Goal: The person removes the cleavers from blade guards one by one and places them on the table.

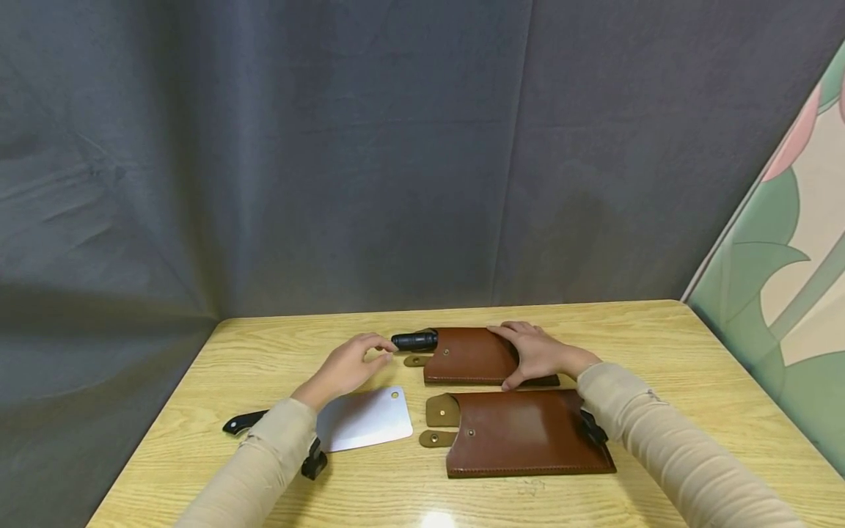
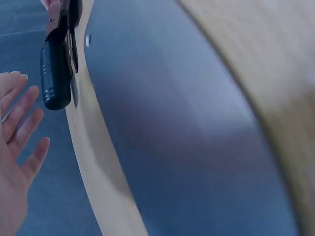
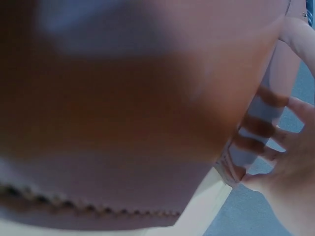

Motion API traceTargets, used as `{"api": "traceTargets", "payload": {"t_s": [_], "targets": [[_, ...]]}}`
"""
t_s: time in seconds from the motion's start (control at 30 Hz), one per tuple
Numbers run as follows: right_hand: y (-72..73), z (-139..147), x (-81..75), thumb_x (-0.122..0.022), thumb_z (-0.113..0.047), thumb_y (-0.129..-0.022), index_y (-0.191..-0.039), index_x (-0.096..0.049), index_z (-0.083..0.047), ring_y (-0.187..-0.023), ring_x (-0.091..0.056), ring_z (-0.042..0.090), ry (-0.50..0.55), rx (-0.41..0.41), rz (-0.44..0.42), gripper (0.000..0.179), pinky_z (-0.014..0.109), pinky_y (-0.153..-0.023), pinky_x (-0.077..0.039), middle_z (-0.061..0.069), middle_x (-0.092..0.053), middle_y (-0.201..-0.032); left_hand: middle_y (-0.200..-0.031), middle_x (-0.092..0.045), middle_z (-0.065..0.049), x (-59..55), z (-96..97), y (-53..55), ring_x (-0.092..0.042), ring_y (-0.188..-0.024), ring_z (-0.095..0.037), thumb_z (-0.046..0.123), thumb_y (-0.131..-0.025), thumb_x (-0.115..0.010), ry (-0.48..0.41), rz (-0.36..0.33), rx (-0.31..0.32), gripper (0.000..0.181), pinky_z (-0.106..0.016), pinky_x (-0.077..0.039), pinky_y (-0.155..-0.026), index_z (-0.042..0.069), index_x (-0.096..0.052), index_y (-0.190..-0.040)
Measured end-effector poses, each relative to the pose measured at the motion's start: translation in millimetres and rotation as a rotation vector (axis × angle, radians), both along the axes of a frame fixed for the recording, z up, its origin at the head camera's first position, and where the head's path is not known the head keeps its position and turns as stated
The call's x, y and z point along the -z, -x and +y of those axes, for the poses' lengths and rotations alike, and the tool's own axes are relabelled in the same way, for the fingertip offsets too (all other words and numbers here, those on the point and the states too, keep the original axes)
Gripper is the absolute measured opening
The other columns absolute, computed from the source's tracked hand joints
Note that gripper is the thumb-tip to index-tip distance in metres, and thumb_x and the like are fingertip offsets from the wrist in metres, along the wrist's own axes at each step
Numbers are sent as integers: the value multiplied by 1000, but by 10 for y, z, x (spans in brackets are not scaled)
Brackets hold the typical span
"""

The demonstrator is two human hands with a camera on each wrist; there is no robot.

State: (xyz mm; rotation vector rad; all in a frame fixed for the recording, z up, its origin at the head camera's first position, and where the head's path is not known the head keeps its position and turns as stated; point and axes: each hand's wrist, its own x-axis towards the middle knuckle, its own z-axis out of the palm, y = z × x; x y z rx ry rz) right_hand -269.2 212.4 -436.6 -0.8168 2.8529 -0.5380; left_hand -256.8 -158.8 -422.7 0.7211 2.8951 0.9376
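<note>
On the wooden table (image 1: 370,491), sleeves (image 1: 667,433) partly hide the cleaver (image 1: 366,419) and nearer sheath (image 1: 521,436).

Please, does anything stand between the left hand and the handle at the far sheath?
Nothing visible does: the left hand is close to the end of the handle, and the left wrist view shows no object between.

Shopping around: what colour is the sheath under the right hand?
The sheath is reddish brown, clearest in the head view.

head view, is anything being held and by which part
The right hand spans the far sheath toward its right end, but whether it grips cannot be told; the left hand holds nothing.
</note>
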Motion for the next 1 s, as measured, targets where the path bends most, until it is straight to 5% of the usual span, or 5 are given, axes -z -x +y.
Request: {"api": "traceTargets", "payload": {"t_s": [0.27,0.57,1.0], "targets": [[-13,-6,4,-90,-49,-63,-152,-37,-5,-133,-36,47,0,8,22,112,69,-103,-30,27,-39,-146,-131,-60,0,-30,160,201,-52,-127,-25,27,-96,-68,26,-1,-40,27,-50,-41,-105,21,-68,-123],[-16,-50,-15,-91,-47,-64,-152,-37,-4,-133,-35,48,9,4,35,111,68,-102,-31,29,-38,-146,-131,-60,-4,83,377,397,-56,-120,-26,23,-88,-78,25,6,-1,38,-46,-46,-98,20,-66,-124],[-37,-88,7,-91,-45,-64,-151,-37,-3,-133,-35,48,26,-2,18,111,69,-102,-30,28,-38,-146,-122,-65,-5,212,516,478,-61,-109,-25,19,-81,-85,-18,-50,-1,42,-44,-48,-94,16,-68,-119]]}}
